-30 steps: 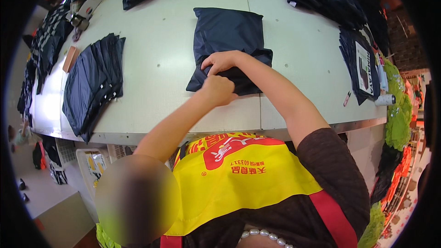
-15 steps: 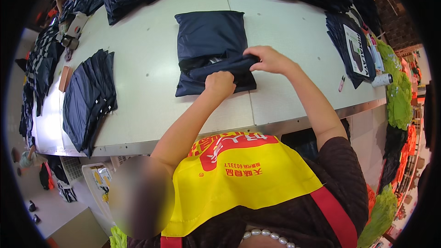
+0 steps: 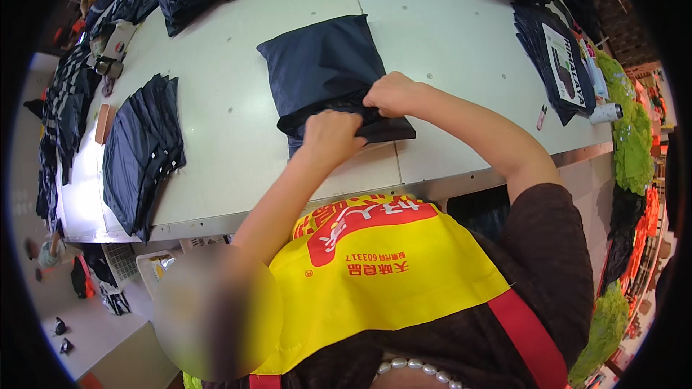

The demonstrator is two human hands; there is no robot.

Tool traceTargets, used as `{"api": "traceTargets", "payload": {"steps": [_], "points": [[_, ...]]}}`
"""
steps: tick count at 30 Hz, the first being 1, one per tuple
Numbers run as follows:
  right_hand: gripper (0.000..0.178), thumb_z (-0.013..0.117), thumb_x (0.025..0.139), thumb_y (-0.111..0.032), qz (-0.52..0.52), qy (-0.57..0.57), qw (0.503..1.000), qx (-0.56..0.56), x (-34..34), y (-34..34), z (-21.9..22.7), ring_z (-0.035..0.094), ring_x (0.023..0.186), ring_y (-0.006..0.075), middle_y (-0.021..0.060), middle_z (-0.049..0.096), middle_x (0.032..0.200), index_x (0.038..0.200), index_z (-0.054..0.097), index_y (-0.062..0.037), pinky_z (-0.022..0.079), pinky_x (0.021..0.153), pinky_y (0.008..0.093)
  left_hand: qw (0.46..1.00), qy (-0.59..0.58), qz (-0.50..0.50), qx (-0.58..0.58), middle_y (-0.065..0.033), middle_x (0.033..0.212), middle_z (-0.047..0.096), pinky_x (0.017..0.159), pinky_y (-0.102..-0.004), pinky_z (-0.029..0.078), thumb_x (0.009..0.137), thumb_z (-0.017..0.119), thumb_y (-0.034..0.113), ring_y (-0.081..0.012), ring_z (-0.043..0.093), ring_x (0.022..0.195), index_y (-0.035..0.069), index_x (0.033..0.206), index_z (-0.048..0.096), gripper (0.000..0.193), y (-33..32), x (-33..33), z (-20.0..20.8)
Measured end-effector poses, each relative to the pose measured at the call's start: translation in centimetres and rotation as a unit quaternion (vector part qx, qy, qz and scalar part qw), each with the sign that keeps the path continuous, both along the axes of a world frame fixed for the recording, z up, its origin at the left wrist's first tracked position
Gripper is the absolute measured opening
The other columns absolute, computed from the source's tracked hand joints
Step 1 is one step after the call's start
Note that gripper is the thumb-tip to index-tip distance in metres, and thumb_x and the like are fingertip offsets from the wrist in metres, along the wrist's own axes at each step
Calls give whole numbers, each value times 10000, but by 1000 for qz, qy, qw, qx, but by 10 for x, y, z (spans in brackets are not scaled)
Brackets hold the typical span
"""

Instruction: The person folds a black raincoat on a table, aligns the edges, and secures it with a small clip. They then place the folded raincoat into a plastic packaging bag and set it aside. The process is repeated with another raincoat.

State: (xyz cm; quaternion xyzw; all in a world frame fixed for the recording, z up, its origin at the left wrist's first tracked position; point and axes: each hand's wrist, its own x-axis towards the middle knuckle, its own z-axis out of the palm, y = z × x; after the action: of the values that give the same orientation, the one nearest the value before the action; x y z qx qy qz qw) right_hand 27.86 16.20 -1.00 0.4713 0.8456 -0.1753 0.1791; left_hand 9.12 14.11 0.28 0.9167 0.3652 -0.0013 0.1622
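Gripping the dark blue cloth bundle (image 3: 324, 57) with my left hand (image 3: 331, 135) and right hand (image 3: 393, 94), I seem mid-fold; next probably needs even pulling.

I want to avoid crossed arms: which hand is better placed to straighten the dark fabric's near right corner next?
Probably the right hand: it is at the right side of the dark fabric, nearer that corner. The left hand is farther left.

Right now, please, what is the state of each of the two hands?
Left hand: closed on the navy fabric piece, some fingertips hidden.
Right hand: closed, gripping the same piece near its right edge.
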Motion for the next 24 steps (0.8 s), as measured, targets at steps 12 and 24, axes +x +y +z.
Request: {"api": "traceTargets", "payload": {"steps": [12,24], "points": [[418,727,681,-162,5,238,946,221,-8,-63,-4,572,925,314,157,577,1095,1039,564,-21,483,803,362,983,-162,57,-63,-152,746,634,656,-398,472,645,764,272,-319,598,745,17,787,626,322,13,-89,-14],[73,554,728,-45,-18,313,909,273,-19,-46,-60,603,735,288,136,596,760,795,555,-15,497,677,362,998,10,-17,-63,-146,749,652,650,-400,488,691,715,451,-324,632,749,54,753,644,408,60,-74,-1]]}}
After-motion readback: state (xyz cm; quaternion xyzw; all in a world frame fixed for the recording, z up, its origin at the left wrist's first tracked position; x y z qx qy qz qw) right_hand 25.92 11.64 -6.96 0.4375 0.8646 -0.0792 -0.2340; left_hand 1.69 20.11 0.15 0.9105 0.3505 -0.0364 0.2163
